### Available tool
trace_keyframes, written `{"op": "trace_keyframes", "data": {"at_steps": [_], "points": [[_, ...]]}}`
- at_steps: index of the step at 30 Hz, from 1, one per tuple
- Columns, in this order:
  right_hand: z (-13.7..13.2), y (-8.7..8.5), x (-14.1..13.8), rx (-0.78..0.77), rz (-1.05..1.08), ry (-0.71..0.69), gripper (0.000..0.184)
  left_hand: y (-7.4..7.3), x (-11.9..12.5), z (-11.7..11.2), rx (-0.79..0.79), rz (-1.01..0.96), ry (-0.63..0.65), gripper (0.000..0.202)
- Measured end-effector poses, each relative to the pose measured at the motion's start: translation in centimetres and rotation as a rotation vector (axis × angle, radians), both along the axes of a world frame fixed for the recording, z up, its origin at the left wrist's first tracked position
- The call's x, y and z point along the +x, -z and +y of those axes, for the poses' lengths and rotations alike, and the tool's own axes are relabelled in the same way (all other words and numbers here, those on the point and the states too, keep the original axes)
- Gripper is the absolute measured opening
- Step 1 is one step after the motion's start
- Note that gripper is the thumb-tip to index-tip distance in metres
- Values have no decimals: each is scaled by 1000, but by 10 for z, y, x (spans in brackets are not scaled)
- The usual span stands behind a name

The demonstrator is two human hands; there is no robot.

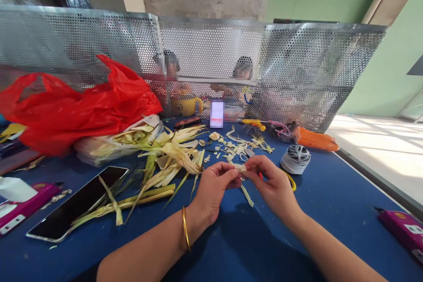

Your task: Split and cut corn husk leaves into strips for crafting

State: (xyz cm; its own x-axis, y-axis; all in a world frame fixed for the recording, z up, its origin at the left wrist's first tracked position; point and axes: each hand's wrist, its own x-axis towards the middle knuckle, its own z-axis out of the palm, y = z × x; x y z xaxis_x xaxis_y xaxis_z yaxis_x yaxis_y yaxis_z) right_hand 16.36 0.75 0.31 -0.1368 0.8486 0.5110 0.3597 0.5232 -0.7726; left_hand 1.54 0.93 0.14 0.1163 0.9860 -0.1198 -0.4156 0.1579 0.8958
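Holding a small pale husk piece [240,168] in the middle, just over the blue table [228,246]. Pinching it with thumb and fingertips of the left hand [213,187], and with thumb and fingertips of the right hand [273,185] too, close together. Just under the fingers, a long thin green strip [247,196]; hard to tell if joined to the piece. Round the left wrist, a smooth, shiny gold bangle [186,229].

Near the left hand, a messy pile of husk leaves [176,154], dry and papery, yellow and green, long and wrinkly, with pointy ends. Beyond the hands, lots of little curly scraps [231,147], flat and crumbly. By the right hand, a fat round roll of grey and white string [295,160], and beside it a curved yellow loop [292,181], partly hidden.

Farther left, a crinkly red plastic bag [86,110], thin and puffy, and a flat black phone [79,202] with smooth glass and leaf strips across it. To the right, a soft-looking orange packet [315,139]. At the back, a shiny metal screen [211,48] full of tiny holes.
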Motion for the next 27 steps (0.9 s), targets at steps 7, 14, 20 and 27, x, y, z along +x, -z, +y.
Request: {"op": "trace_keyframes", "data": {"at_steps": [7, 14, 20, 27], "points": [[0, -1, 3, 205, -255, 1, 10, 0, -4, 1, -51, -83, 89, 15], [0, 0, 2, 152, -247, 15, 9, 1, -3, 2, -56, -99, 78, 19], [1, 1, -1, -64, -109, 29, 9, 0, 0, 0, 28, -10, -9, 13], [-2, -3, -4, -116, 40, 30, 6, 0, 0, -2, 200, 138, -29, 4]]}}
